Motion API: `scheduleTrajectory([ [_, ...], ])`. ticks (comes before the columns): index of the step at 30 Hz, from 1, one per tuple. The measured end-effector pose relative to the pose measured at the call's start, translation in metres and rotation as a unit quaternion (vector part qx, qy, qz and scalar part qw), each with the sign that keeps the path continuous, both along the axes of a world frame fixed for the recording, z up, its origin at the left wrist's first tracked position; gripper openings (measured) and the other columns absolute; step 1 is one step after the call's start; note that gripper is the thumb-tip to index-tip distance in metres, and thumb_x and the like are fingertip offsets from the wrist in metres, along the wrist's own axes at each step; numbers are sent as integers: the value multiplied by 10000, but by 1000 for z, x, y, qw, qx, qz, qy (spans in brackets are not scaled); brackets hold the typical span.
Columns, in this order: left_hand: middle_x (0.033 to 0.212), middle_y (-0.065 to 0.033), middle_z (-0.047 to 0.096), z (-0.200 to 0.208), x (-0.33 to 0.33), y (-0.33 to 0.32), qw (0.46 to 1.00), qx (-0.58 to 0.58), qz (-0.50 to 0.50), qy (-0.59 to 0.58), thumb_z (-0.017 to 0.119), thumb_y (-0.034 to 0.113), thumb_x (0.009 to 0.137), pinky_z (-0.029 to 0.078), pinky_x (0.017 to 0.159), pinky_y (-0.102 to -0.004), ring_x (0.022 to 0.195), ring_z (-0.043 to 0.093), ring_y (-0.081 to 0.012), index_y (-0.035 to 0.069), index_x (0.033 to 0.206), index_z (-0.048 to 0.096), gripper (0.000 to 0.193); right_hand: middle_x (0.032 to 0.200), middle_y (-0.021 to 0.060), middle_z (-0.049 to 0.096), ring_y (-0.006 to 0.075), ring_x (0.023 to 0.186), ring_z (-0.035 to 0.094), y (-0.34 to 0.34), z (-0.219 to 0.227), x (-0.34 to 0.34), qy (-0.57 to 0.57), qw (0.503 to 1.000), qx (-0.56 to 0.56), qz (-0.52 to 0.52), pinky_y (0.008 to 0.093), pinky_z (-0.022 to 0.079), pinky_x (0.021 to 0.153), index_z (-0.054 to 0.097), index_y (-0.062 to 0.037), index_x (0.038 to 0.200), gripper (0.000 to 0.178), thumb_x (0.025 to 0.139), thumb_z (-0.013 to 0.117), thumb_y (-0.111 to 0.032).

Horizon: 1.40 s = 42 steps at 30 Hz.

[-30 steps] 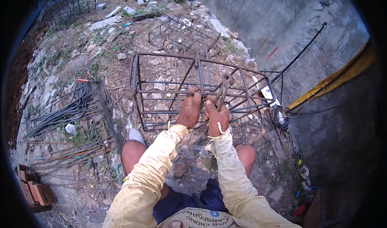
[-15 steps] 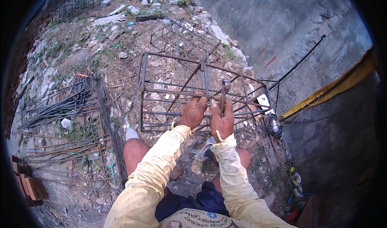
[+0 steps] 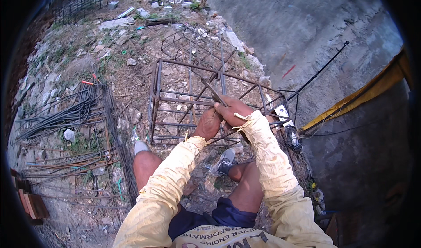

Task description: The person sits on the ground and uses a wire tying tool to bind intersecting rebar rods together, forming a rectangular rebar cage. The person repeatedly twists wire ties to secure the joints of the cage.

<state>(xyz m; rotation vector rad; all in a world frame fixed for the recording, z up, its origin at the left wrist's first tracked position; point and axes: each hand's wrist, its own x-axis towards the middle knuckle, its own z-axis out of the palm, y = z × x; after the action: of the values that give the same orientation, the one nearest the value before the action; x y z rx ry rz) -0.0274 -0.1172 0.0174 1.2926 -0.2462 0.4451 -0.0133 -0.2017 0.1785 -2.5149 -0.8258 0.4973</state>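
Note:
Before me stands a rebar cage (image 3: 154,96) of long bars with square stirrups. At its near middle my two hands meet, touching each other against a bar. My left hand (image 3: 208,123) is closed, its fingertips together at the bar; what they pinch is hidden. My right hand (image 3: 236,111) is closed round steel pincers (image 3: 212,89), tilted up and to the left. The hand covers the middle of the pincers, and their jaws are not plainly visible.
Bundled dark rods (image 3: 66,112) lie at left, alongside long thin wires (image 3: 117,147). Rubble and dry grass cover the ground. A concrete wall (image 3: 280,24) rises at right, with a black pole (image 3: 318,74) and yellow sheet (image 3: 351,105) beside it. Bricks (image 3: 33,204) sit lower left.
My right hand has rolled over and moved up-left onto the left hand. The pincers have swung from upright to a leftward tilt. My right knee has shifted inward.

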Motion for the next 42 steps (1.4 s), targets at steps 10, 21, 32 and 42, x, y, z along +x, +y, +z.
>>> scheduleTrajectory([
  [10, 982, -79, 650, -14, 11, -7, 991, -120, -51, -30, 403, 426, 1025, 464, 844, -295, 945, 580, -140, -37, 1227, 607, 545, 960, 31, 591, 95, 813, 536, -39, -11, -24, 96, 966, 235, -56, 266, 453, 735, 558, -19, 1238, 372, 947, 589, -249],
  [21, 942, -113, 684, 12, 4, 1, 984, -121, -86, 94, 447, 507, 991, 472, 822, -295, 874, 592, -140, -57, 1002, 658, 603, 992, 71, 639, 86, 707, 537, -59, -82, -30, 166, 843, 494, -134, 245, 445, 623, 547, -35, 1144, 320, 945, 624, -273],
  [32, 562, 47, 369, 15, 8, 6, 993, -40, -25, 106, 473, 505, 973, 226, 506, -295, 544, 284, -83, 52, 668, 525, 549, 797, 52, 640, 73, 632, 549, -59, -96, -48, 122, 815, 501, -262, 214, 445, 559, 571, 1, 1129, 278, 945, 606, -204],
  [42, 574, 37, 413, 22, 2, -1, 988, -22, -16, 155, 482, 516, 967, 251, 514, -279, 543, 335, -87, -3, 817, 643, 564, 861, 163, 656, 361, 786, 654, -42, -93, -89, -189, 920, 302, -164, 411, 511, 673, 629, -41, 998, 195, 848, 678, -155],
])
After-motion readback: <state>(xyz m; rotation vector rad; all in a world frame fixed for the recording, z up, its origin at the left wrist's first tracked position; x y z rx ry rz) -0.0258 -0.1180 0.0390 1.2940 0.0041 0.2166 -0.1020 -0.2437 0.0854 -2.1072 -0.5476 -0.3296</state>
